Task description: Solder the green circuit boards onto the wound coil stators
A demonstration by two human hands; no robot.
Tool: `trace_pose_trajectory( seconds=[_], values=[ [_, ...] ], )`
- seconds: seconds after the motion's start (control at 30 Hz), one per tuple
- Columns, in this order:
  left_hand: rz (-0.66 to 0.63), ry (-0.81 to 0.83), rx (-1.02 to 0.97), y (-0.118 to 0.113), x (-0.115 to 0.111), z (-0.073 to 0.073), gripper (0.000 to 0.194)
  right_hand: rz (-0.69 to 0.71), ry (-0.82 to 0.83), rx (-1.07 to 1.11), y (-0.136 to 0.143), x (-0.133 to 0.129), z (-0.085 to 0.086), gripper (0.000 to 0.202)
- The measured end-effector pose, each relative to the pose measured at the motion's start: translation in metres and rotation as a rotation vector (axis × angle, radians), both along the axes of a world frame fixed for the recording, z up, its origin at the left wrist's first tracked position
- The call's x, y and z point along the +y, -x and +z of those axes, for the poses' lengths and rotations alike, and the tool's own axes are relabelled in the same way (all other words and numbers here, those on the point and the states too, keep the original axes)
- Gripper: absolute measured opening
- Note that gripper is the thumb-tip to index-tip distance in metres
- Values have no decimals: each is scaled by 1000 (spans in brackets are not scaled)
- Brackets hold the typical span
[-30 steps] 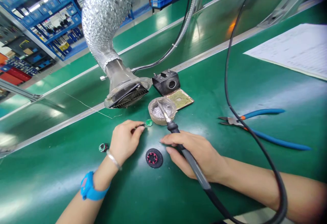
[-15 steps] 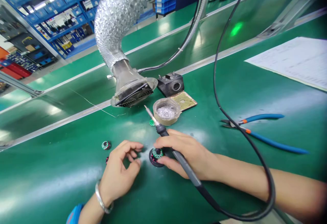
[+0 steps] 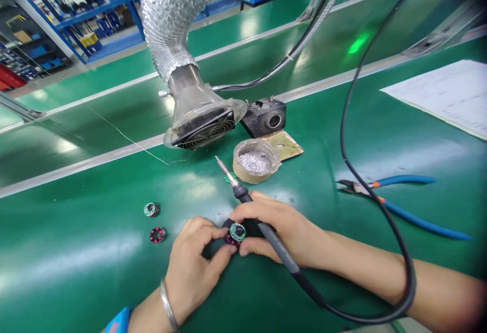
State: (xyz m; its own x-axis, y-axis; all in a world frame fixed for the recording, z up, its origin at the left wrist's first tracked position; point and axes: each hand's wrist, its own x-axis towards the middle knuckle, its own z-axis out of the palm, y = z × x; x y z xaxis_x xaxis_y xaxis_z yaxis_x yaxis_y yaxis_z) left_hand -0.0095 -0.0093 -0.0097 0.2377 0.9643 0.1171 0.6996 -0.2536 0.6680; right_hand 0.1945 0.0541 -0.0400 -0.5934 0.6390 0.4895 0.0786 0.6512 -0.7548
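My right hand [image 3: 291, 229] holds a soldering iron [image 3: 279, 249] in its grip, the metal tip pointing up and to the left. Its thumb and index finger also touch the right side of a small round motor stator [image 3: 236, 232] topped with a green circuit board. From the other side, my left hand [image 3: 198, 259] pinches the stator between thumb and index finger. A black round base shows in part behind it. Left of my hands sit a stator with a green board [image 3: 151, 210] and a red-and-black stator [image 3: 157, 234].
Beyond the iron's tip stand a round tub of silvery shavings [image 3: 253, 175], a sponge tray [image 3: 291, 146] and a black iron stand [image 3: 266, 117]. A fume extractor hood [image 3: 205, 115] hangs above. Blue-handled cutters [image 3: 422, 216] and paper sheets [image 3: 445, 95] lie right; the iron's cable [image 3: 344, 135] loops across.
My left hand has moved right and closed its fingertips on the stator. My right hand keeps the iron and stays by the stator. The view has shifted slightly.
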Motion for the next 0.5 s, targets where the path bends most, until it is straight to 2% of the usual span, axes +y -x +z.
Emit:
trace_pose_trajectory(
  seconds=[0.07,0.17,0.3,0.5],
  values=[
    [-26,-17,6,2,-1,1,21,26,-12,6,-2,1,0,41],
    [-112,-129,32,3,0,1,27,54,-4,7,-5,2,3,42],
    [-237,-264,123,4,2,1,22,57,48,-4,-6,2,9,36],
    [-371,-271,114,25,5,14,22,50,-23,41,1,-3,5,31]
  ],
)
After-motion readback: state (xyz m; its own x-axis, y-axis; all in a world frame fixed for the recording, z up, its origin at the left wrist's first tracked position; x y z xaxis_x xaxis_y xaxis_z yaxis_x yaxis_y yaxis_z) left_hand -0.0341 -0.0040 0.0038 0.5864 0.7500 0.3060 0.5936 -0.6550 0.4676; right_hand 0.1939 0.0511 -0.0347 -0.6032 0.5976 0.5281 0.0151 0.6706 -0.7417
